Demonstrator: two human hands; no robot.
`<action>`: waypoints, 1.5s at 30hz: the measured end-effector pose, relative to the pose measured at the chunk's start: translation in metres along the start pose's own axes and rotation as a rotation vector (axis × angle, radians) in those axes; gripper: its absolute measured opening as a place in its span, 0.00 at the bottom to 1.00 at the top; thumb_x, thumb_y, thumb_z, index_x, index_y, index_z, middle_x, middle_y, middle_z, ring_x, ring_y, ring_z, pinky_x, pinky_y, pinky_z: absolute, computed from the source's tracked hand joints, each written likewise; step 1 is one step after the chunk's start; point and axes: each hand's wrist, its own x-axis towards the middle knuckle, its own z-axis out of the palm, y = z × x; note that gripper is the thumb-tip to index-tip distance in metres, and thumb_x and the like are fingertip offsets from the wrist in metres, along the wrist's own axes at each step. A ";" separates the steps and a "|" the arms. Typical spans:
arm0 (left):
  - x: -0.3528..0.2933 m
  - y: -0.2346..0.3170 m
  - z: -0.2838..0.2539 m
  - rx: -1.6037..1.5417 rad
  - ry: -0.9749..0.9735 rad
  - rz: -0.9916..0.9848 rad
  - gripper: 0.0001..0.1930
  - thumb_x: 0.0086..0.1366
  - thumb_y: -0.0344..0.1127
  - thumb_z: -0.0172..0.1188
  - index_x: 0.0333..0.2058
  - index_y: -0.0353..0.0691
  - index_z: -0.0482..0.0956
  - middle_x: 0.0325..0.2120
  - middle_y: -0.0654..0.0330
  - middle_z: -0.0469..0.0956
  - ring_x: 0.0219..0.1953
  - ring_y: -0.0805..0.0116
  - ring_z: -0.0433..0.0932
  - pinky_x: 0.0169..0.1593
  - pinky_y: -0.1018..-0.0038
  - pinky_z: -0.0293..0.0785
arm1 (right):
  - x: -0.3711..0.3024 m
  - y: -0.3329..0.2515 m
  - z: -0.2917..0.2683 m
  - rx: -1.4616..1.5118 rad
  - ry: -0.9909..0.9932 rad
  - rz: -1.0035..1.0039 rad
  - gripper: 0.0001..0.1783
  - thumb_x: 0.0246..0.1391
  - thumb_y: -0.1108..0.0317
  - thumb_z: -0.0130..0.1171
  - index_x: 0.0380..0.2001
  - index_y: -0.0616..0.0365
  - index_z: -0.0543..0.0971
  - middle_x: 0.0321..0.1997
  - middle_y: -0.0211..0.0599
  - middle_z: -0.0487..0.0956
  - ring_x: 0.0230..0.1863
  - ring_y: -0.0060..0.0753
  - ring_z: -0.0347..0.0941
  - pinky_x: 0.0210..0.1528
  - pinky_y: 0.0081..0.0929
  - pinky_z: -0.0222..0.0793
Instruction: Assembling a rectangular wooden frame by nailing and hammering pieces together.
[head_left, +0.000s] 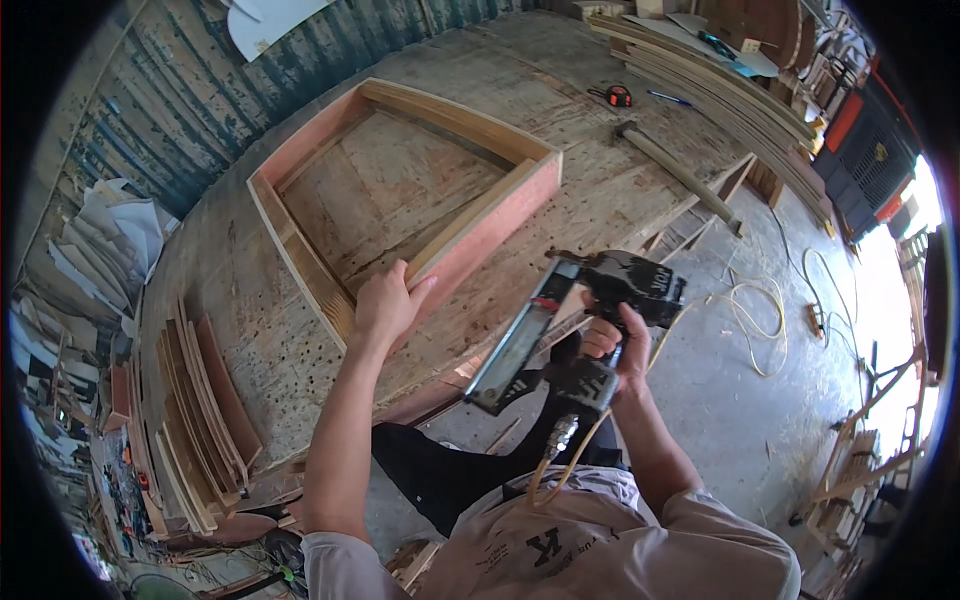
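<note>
A four-sided wooden frame [480, 220] of pale boards with reddish outer faces stands on edge on the worn plywood worktable [600, 180]. My left hand [388, 302] grips the top edge of its near side, thumb outside, fingers partly hidden behind the board. Off the table's near edge, my right hand [622, 350] is wrapped round the handle of a black pneumatic nail gun [625, 280] with a long slanted magazine. A yellow air hose [575, 460] joins a metal fitting at the handle's base. The gun's nose is apart from the frame.
A hammer [680, 175] lies near the table's right edge, with a tape measure [617, 96] and a blue pen [670, 98] beyond. Boards [720, 100] are stacked at far right. Curved wooden strips [205, 400] stand at left. Hose coils [755, 320] lie on the concrete floor.
</note>
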 end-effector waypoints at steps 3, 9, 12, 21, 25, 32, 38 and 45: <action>-0.022 -0.012 -0.007 -0.009 -0.006 0.004 0.28 0.61 0.61 0.58 0.35 0.36 0.74 0.25 0.43 0.80 0.31 0.44 0.81 0.36 0.55 0.78 | 0.007 -0.036 0.009 -0.077 0.002 -0.068 0.32 0.62 0.52 0.51 0.58 0.69 0.65 0.15 0.22 0.61 0.18 0.20 0.60 0.24 0.23 0.61; -0.086 -0.067 -0.033 0.026 -0.141 -0.040 0.30 0.58 0.64 0.59 0.31 0.36 0.73 0.22 0.45 0.79 0.29 0.43 0.81 0.35 0.53 0.77 | 0.083 -0.135 -0.002 -0.215 0.086 -0.096 0.24 0.62 0.55 0.53 0.45 0.70 0.67 0.15 0.23 0.61 0.17 0.19 0.59 0.23 0.20 0.61; -0.112 -0.085 -0.033 0.028 -0.070 -0.037 0.30 0.57 0.65 0.60 0.35 0.37 0.75 0.26 0.48 0.81 0.31 0.47 0.82 0.36 0.54 0.76 | 0.142 -0.212 -0.025 -0.415 0.104 0.063 0.21 0.63 0.53 0.51 0.36 0.65 0.71 0.16 0.21 0.59 0.17 0.19 0.56 0.23 0.19 0.59; -0.112 -0.085 -0.031 -0.093 0.002 -0.025 0.27 0.60 0.63 0.56 0.36 0.39 0.77 0.24 0.50 0.80 0.28 0.46 0.80 0.33 0.54 0.75 | 0.284 -0.339 -0.024 -2.409 0.373 -0.367 0.26 0.57 0.50 0.60 0.31 0.68 0.76 0.30 0.40 0.78 0.31 0.41 0.72 0.39 0.41 0.69; -0.119 -0.083 -0.026 -0.201 0.224 -0.079 0.26 0.60 0.61 0.57 0.32 0.38 0.76 0.24 0.50 0.79 0.28 0.46 0.80 0.31 0.54 0.74 | 0.313 -0.271 0.032 -2.774 0.130 -0.457 0.21 0.59 0.56 0.58 0.41 0.67 0.75 0.33 0.46 0.77 0.34 0.35 0.73 0.38 0.35 0.68; -0.149 -0.074 0.003 -0.316 0.786 0.012 0.14 0.55 0.43 0.65 0.33 0.40 0.76 0.35 0.54 0.78 0.41 0.52 0.76 0.47 0.57 0.69 | 0.214 0.046 0.106 -2.549 -0.502 -0.337 0.20 0.60 0.63 0.58 0.51 0.64 0.74 0.46 0.41 0.79 0.45 0.34 0.75 0.50 0.29 0.68; -0.290 -0.083 0.075 -0.327 0.915 -0.233 0.12 0.54 0.37 0.68 0.35 0.43 0.77 0.40 0.57 0.78 0.46 0.53 0.74 0.53 0.57 0.67 | 0.153 0.171 0.123 -2.640 -0.810 -0.080 0.21 0.60 0.63 0.57 0.54 0.60 0.73 0.57 0.46 0.73 0.58 0.44 0.69 0.60 0.37 0.63; -0.541 -0.141 0.176 -0.267 0.892 -1.104 0.09 0.57 0.33 0.66 0.34 0.37 0.80 0.31 0.52 0.81 0.37 0.54 0.80 0.43 0.64 0.75 | 0.112 0.272 0.140 -2.711 -1.153 -0.137 0.22 0.58 0.63 0.58 0.53 0.60 0.72 0.61 0.48 0.69 0.64 0.48 0.64 0.66 0.38 0.57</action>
